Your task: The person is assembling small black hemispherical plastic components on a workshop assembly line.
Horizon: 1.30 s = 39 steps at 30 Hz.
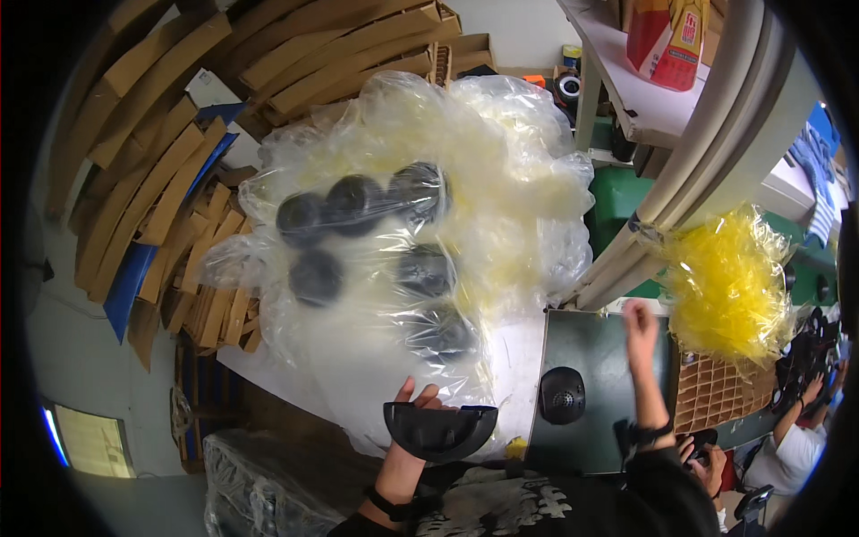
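At the far left, brown cardboard strips [148,98] stand in leaning stacks, too many to count. Next, on the white worktop [517,358], a large clear plastic bag [344,358] reaches from the left edge toward the far edge; at least six black round pieces [315,276] show through its film, three in a row at the top, with yellowish film behind. At the near edge, the left hand [429,396] is closed around one black half-round piece [440,435], held above the surface with fingertips behind its straight rim. To the right, one black round piece with small holes [562,396] lies by the left edge of the green worktop [595,349]. Above that worktop's right side, the right hand [639,324] is blurred, fingers apparently curled; I cannot tell whether it grips anything. Beyond are one bundle of yellow film [729,286] and one cardboard grid of many cells [720,394].
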Each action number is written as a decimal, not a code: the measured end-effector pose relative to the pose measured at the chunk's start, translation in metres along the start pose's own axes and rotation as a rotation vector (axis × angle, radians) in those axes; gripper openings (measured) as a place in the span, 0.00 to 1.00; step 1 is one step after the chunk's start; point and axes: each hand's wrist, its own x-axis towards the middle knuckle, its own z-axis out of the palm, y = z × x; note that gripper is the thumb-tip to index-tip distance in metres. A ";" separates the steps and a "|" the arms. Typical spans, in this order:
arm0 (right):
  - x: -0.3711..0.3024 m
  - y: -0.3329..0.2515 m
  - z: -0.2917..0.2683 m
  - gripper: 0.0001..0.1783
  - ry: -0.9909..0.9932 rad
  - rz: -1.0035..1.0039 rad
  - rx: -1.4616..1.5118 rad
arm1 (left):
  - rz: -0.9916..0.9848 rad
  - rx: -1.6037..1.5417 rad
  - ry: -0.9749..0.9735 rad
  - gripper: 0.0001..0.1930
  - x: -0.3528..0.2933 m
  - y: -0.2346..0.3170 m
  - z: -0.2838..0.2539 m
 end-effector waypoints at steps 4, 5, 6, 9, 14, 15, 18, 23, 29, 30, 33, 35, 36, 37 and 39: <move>-0.113 -0.127 0.060 0.22 -0.623 0.083 0.548 | -0.137 -0.061 0.142 0.20 0.016 -0.007 -0.008; -0.125 -0.142 0.063 0.21 -0.652 0.088 0.601 | -0.165 -0.062 0.139 0.20 0.018 -0.012 -0.007; -0.136 -0.138 0.058 0.17 -0.618 0.106 0.528 | -0.163 -0.043 0.181 0.19 0.022 -0.017 -0.005; -0.157 -0.157 0.045 0.08 -0.492 0.136 0.397 | -0.234 0.009 0.080 0.21 0.024 -0.013 -0.026; -0.150 -0.232 -0.033 0.06 0.152 -0.450 0.087 | 0.215 0.071 0.214 0.29 0.024 0.032 0.014; -0.137 -0.252 -0.038 0.04 0.243 -0.577 0.109 | 0.198 0.119 0.195 0.28 0.018 0.040 0.014; -0.093 -0.281 -0.046 0.08 0.402 -0.645 -0.219 | 0.161 0.187 0.136 0.21 0.028 0.023 0.009; -0.062 -0.293 -0.044 0.32 0.763 -0.718 -0.461 | -0.004 0.140 0.306 0.27 0.030 -0.021 0.017; -0.174 -0.231 0.028 0.48 -0.142 -0.835 -0.671 | -0.205 0.424 0.344 0.25 -0.006 -0.034 -0.029; -0.202 -0.220 0.047 0.52 -0.353 -0.609 -0.665 | -0.320 0.434 0.351 0.25 -0.009 -0.044 -0.028; -0.244 -0.178 0.071 0.52 -0.607 -0.354 -0.812 | -0.355 0.453 0.337 0.24 -0.022 -0.061 -0.048; -0.248 -0.166 0.071 0.50 -0.610 -0.176 -0.743 | -0.494 0.510 0.305 0.23 -0.024 -0.045 -0.074; -0.248 -0.154 0.067 0.49 -0.590 -0.215 -0.782 | -0.618 0.566 0.254 0.23 -0.022 -0.029 -0.106; -0.246 -0.141 0.061 0.49 -0.564 -0.250 -0.823 | -0.615 0.878 0.300 0.23 -0.025 -0.015 -0.120; -0.237 -0.118 0.036 0.48 -0.341 -0.138 -0.810 | -0.449 1.585 0.413 0.21 -0.034 0.014 -0.142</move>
